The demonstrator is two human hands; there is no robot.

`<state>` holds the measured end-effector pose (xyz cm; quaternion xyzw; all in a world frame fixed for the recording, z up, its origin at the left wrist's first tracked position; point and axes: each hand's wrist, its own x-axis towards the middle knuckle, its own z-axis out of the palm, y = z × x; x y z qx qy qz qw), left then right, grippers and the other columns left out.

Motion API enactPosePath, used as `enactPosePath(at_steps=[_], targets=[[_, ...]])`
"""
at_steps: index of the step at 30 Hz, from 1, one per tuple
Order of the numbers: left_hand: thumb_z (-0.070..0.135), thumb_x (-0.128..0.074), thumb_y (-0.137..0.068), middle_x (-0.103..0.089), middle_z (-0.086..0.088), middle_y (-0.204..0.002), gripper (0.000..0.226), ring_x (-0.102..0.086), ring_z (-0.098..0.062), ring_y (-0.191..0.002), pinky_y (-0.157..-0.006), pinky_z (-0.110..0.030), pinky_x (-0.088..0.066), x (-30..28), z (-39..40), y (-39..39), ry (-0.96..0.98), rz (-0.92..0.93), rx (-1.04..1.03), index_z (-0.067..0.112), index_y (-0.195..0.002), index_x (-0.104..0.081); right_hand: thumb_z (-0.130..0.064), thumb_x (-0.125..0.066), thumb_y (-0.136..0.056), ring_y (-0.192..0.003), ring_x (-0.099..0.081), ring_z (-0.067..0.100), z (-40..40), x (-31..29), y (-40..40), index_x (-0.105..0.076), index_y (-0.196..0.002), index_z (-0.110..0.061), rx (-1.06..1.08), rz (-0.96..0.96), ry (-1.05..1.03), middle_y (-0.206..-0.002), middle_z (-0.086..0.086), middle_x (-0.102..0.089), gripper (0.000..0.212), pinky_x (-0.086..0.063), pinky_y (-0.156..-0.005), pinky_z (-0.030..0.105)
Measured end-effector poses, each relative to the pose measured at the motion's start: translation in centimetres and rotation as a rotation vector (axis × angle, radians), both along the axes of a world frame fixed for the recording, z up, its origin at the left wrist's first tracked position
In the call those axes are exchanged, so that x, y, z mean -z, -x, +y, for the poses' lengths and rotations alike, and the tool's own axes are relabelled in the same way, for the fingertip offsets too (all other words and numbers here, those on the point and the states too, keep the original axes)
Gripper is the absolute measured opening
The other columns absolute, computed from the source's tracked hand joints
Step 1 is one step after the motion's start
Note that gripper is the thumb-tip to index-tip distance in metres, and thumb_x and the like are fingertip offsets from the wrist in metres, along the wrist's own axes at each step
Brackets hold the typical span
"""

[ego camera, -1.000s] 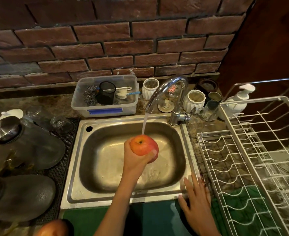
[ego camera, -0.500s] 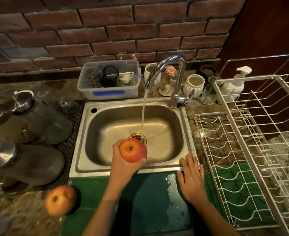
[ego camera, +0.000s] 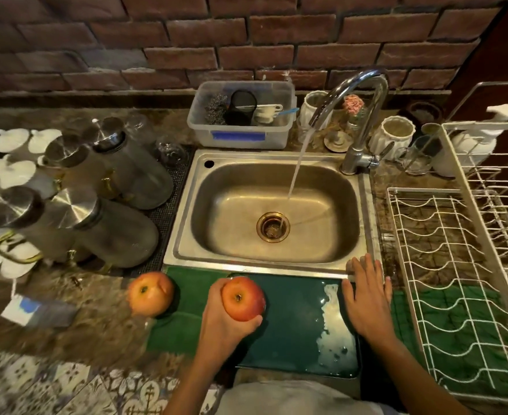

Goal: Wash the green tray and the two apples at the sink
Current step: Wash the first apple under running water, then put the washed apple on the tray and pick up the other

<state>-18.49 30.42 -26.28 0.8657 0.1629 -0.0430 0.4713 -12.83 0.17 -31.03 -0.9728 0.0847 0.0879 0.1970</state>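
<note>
My left hand (ego camera: 226, 322) grips a red apple (ego camera: 243, 298) over the left end of the green tray (ego camera: 294, 333), which lies on a green cloth in front of the steel sink (ego camera: 181, 235). My right hand (ego camera: 366, 295) lies flat, fingers spread, on the tray's right edge and the sink's front rim. A second apple (ego camera: 150, 293) rests on the counter at the cloth's left edge. Water runs from the tap (ego camera: 357, 115) into the basin near the drain (ego camera: 273, 227). The tray's surface is wet and shiny.
Several glass jars with metal lids (ego camera: 97, 211) lie on a mat left of the sink. A white wire dish rack (ego camera: 468, 265) stands to the right. Behind the sink are a plastic bin of scrubbers (ego camera: 240, 115), white cups (ego camera: 395, 136) and a soap pump (ego camera: 474, 139).
My left hand has carried the apple out from under the running water, back over the sink's front rim to above the tray. My right hand stays by the tray's right edge.
</note>
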Motion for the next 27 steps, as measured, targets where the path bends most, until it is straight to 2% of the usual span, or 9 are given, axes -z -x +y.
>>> enactPosePath(at_steps=[8,15,19,21,24,27], targets=[[0.049,-0.09,-0.049,-0.045,0.024,-0.124,0.099,-0.052,0.004,-0.113,-0.08,-0.001,-0.044,0.2,0.5,1.5,0.024,0.033,0.077,0.061,-0.124,-0.028,-0.045,-0.028,-0.1,-0.153,0.0,0.019,-0.2,0.7,-0.2,-0.022,-0.151,-0.028,0.011,-0.021,-0.001,-0.166,0.0,-0.009,0.054,-0.001,-0.122,0.051],[0.051,-0.09,-0.051,-0.04,0.022,-0.129,0.101,-0.051,-0.007,-0.117,-0.087,-0.014,-0.047,0.1,0.4,2.0,0.071,0.063,0.119,0.06,-0.126,-0.023,-0.043,-0.033,-0.1,-0.153,-0.004,0.021,-0.3,1.1,-0.3,-0.025,-0.149,-0.026,0.023,-0.027,-0.005,-0.165,0.001,-0.012,0.053,-0.004,-0.121,0.052],[0.051,-0.089,-0.054,-0.037,0.014,-0.135,0.109,-0.046,-0.01,-0.126,-0.099,-0.026,-0.049,-0.3,0.7,2.3,0.097,0.079,0.131,0.052,-0.138,-0.02,-0.044,-0.033,-0.1,-0.153,-0.002,0.02,-0.4,1.1,-0.4,-0.023,-0.15,-0.027,0.018,-0.022,-0.016,-0.166,0.0,-0.009,0.054,-0.003,-0.121,0.051],[0.05,-0.089,-0.055,-0.035,0.015,-0.137,0.108,-0.043,-0.009,-0.128,-0.105,-0.032,-0.046,-0.7,1.1,2.5,0.114,0.057,0.076,0.053,-0.14,-0.021,-0.045,-0.033,-0.1,-0.153,-0.001,0.019,-0.4,1.0,-0.4,-0.021,-0.15,-0.027,0.017,-0.018,-0.023,-0.166,-0.001,-0.008,0.055,-0.003,-0.121,0.053],[0.054,-0.078,-0.065,-0.035,0.014,-0.14,0.088,-0.037,-0.011,-0.134,-0.11,-0.036,-0.038,-1.6,2.6,2.6,0.089,-0.024,-0.115,0.059,-0.136,-0.026,-0.044,-0.034,-0.1,-0.153,-0.003,0.021,-0.4,1.0,-0.5,-0.023,-0.149,-0.027,0.018,-0.01,-0.024,-0.165,0.001,-0.009,0.053,-0.006,-0.121,0.056],[0.062,-0.063,-0.071,-0.031,0.011,-0.147,0.082,-0.025,-0.017,-0.141,-0.115,-0.044,-0.027,-2.0,5.0,2.3,-0.012,-0.077,-0.265,0.041,-0.144,-0.033,-0.042,-0.036,-0.099,-0.152,-0.004,0.024,-0.3,0.9,-0.5,-0.024,-0.148,-0.025,0.019,0.007,0.002,-0.165,0.002,-0.009,0.053,-0.008,-0.12,0.059]])
